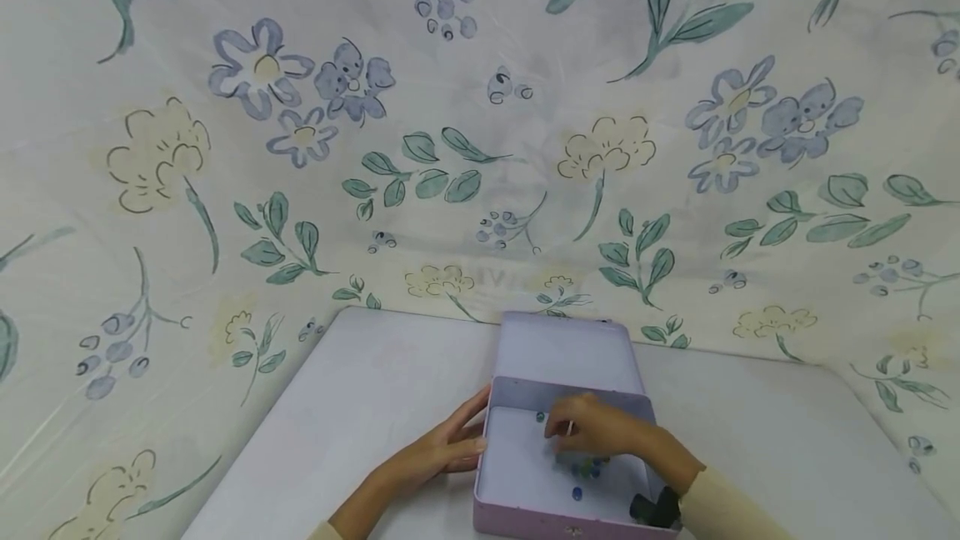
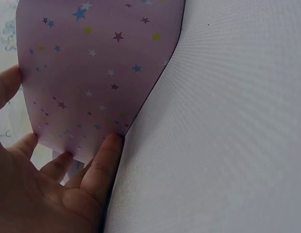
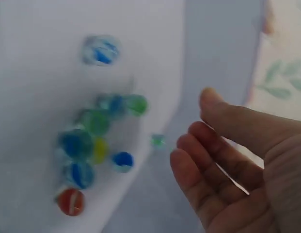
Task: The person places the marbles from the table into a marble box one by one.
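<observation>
A shallow tin box (image 1: 517,517), pink with small stars outside and pale inside, stands with its lid (image 1: 566,350) swung back. My left hand (image 1: 442,452) touches its left side; in the left wrist view the fingertips press against the starry wall (image 2: 99,63). Over the box floor hovers my right hand (image 1: 600,427), its fingers loosely bent, the thumb apart from them, with nothing visible between. Glass marbles lie in the box: several blue and green ones bunched together, a red marble (image 3: 71,201) at one end, a blue-and-clear marble (image 3: 102,50) farther off, and a small green marble (image 3: 158,141) near my fingertips.
The box stands on a white table (image 1: 360,373). Behind the table hangs a sheet (image 1: 450,107) printed with flowers and leaves. A black device (image 1: 656,509) sits at my right wrist, above the box's near right corner.
</observation>
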`<action>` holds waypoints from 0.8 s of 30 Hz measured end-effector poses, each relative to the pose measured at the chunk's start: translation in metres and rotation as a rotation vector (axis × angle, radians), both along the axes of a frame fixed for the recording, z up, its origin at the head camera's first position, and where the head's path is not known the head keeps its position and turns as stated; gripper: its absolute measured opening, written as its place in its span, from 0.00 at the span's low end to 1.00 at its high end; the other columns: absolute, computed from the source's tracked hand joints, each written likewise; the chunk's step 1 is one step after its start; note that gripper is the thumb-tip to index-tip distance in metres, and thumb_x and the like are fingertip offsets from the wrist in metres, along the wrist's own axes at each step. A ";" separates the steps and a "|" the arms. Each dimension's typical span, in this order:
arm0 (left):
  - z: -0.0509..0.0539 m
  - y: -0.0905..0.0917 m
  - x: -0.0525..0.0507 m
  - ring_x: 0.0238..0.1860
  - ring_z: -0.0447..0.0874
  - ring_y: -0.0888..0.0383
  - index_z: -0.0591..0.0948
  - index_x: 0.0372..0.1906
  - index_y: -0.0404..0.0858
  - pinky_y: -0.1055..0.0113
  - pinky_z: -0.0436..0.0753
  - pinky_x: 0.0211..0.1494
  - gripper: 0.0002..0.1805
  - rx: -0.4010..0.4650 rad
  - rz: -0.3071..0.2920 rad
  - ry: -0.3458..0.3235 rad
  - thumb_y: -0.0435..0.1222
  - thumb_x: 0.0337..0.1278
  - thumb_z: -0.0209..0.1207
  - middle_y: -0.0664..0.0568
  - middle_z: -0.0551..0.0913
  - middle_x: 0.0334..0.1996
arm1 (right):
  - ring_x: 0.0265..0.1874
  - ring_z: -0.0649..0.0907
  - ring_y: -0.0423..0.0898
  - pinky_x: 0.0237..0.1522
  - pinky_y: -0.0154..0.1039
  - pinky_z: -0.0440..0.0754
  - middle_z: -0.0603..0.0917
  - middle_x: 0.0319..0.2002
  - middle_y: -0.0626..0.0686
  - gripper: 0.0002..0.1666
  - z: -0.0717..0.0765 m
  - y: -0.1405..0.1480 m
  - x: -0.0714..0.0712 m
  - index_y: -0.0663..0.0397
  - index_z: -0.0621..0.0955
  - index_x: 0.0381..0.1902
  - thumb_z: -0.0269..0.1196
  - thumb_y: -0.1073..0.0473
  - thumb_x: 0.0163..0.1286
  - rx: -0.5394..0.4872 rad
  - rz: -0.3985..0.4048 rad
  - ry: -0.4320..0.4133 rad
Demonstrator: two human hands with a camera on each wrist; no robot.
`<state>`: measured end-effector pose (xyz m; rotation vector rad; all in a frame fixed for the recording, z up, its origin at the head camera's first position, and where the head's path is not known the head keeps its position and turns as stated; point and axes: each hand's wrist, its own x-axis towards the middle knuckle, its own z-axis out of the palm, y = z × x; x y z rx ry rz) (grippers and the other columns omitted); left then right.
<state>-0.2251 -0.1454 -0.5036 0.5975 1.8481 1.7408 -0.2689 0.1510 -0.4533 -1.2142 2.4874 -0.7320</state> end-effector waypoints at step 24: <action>0.015 -0.033 -0.005 0.73 0.64 0.36 0.70 0.72 0.39 0.39 0.72 0.69 0.28 -0.280 0.227 0.301 0.46 0.73 0.54 0.41 0.70 0.72 | 0.43 0.84 0.32 0.46 0.31 0.85 0.88 0.42 0.43 0.09 0.031 0.118 0.016 0.49 0.86 0.47 0.63 0.57 0.72 -0.235 -0.472 0.270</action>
